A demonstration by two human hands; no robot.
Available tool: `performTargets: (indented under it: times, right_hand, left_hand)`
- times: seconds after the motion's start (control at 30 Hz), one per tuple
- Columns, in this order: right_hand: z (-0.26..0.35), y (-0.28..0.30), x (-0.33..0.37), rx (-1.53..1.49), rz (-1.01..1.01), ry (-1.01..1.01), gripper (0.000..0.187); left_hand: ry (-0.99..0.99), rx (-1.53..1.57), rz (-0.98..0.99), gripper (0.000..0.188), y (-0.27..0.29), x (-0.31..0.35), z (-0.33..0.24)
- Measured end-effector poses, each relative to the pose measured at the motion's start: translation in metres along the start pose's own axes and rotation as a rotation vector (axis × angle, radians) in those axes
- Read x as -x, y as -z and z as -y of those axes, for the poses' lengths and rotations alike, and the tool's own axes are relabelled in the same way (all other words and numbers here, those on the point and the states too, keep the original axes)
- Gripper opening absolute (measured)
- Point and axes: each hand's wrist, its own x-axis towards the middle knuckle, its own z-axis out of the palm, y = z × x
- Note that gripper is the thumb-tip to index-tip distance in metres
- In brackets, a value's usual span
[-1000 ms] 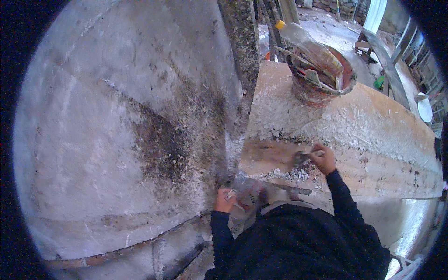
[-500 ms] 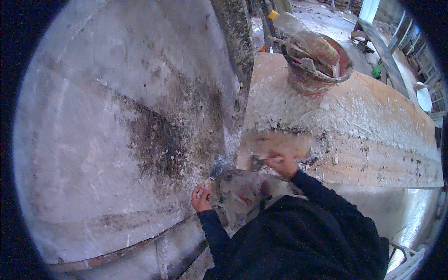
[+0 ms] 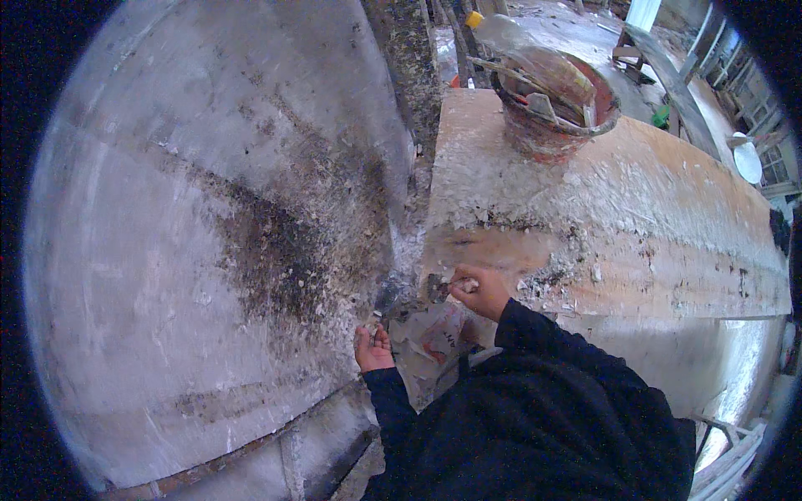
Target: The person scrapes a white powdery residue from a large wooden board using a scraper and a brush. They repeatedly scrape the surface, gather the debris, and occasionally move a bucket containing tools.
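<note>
My left hand (image 3: 373,347) is closed round the pale handle of a putty knife; its dull grey blade (image 3: 389,296) points away from me, by the near right edge of a big grey stained board. Close by, my right hand (image 3: 483,292) grips a second putty knife, whose dark blade (image 3: 437,288) points left at the near left corner of a wooden board (image 3: 493,246). Part of each handle is hidden by the fingers. Below the blades lies a crumpled, smeared sack (image 3: 430,338) with red print.
A red plaster-crusted bucket (image 3: 555,134) stands on the wooden board's far side, holding sticks and a clear bottle with a yellow cap. White flakes and dark crumbs cover much of the wooden board. The grey board (image 3: 150,275), dark-stained in its middle, fills the left side. Behind stands a bench (image 3: 668,79).
My right hand has moved left with its putty knife, over the wooden board's corner, nearer my left hand. The left hand has shifted slightly right. The view has turned a little.
</note>
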Motion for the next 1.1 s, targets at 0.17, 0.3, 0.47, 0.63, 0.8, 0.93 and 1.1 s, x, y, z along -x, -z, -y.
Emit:
performTargets:
  times: [0.17,0.3,0.47,0.63,0.8,0.93,1.1]
  right_hand:
    - [-0.033,0.064,0.029,-0.043,-0.053,-0.206,0.021]
    - [-0.015,0.132,0.07,0.303,-0.33,-0.148,0.017]
    - [-0.021,0.151,0.092,-0.025,-0.51,-0.292,0.012]
    - [-0.032,0.144,0.096,0.088,-0.456,-0.21,0.011]
    - [-0.025,0.14,0.094,0.16,-0.41,-0.136,0.013]
    - [-0.021,0.147,0.102,0.22,-0.402,-0.11,0.013]
    - [-0.032,0.155,0.111,0.214,-0.422,-0.096,0.013]
  left_hand:
    - [-0.085,-0.082,0.091,0.029,0.009,-0.008,-0.002]
    - [-0.14,-0.343,0.206,0.027,0.015,-0.026,-0.001]
    - [-0.139,-0.768,0.235,0.02,-0.022,-0.034,-0.015]
    - [-0.339,-1.613,0.566,0.024,-0.037,-0.052,-0.038]
    - [-0.436,-2.337,0.72,0.048,-0.057,-0.05,-0.009]
    - [-0.285,-2.461,0.718,0.053,-0.08,-0.023,-0.004]
    - [-0.545,-2.027,1.031,0.05,-0.063,-0.032,-0.047]
